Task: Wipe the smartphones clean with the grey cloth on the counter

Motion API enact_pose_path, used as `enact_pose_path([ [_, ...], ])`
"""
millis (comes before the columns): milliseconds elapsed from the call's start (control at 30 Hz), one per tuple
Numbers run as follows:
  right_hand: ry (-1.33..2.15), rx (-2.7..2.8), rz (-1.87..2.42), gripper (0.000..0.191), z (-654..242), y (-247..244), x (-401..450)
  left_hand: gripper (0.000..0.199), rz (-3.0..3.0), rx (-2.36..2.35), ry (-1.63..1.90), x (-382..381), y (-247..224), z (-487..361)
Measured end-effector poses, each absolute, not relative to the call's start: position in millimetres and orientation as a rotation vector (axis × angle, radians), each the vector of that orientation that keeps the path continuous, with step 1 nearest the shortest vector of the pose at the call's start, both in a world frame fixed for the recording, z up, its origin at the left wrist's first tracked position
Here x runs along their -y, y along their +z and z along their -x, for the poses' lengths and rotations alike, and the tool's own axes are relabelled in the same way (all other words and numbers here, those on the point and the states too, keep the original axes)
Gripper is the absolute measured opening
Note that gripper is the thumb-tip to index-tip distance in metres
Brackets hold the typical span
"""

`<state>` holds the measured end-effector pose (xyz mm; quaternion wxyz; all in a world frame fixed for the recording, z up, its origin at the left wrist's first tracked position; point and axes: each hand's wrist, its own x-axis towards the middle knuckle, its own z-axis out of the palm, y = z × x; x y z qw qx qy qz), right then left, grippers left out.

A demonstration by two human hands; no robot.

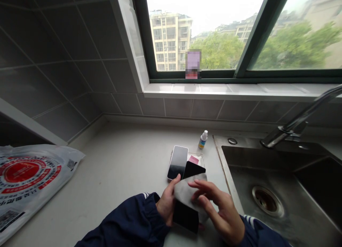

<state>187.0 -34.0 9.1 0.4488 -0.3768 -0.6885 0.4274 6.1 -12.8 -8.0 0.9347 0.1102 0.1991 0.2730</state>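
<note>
My left hand grips a black smartphone from its left side, with a grey cleaning cloth draped over the phone's upper part. My right hand rests its curled fingers on the cloth and presses it against the phone. Just beyond the hands, a second smartphone with a dark glass face lies on a clear plastic tray. A flat black piece overlaps the tray's front, partly hidden by the cloth. A pink slip lies in the tray.
A small white-capped dropper bottle stands behind the tray on the pale counter. A steel sink with a curved faucet lies right. A printed plastic bag lies left, below a tiled wall and window.
</note>
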Motion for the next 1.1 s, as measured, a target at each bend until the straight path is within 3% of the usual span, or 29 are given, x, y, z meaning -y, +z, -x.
enact_pose_path([
  [267, 0.591, 2.063, 0.724, 0.039, -183.1, 1.0, 34.9, 0.078, -0.049, -0.282, 0.639, 10.8, -7.6, -10.8],
  [533, 0.172, 2.438, 0.854, 0.049, -179.4, 1.0, 35.9, 0.073, 0.055, -0.237, 0.676, 11.0, -0.1, -10.3],
  [733, 0.057, 2.592, 1.054, 0.068, -179.8, -3.3, 31.5, 0.076, -0.107, -0.243, 0.666, 11.3, 4.0, -11.3],
  [900, 0.022, 2.474, 1.210, 0.068, -184.8, -9.3, 27.3, 0.066, -0.201, -0.301, 0.719, 11.5, 0.6, -12.6],
  [1100, 0.089, 2.464, 1.173, 0.068, -184.3, -9.7, 27.8, 0.068, -0.221, -0.286, 0.726, 11.2, 1.3, -12.1],
])
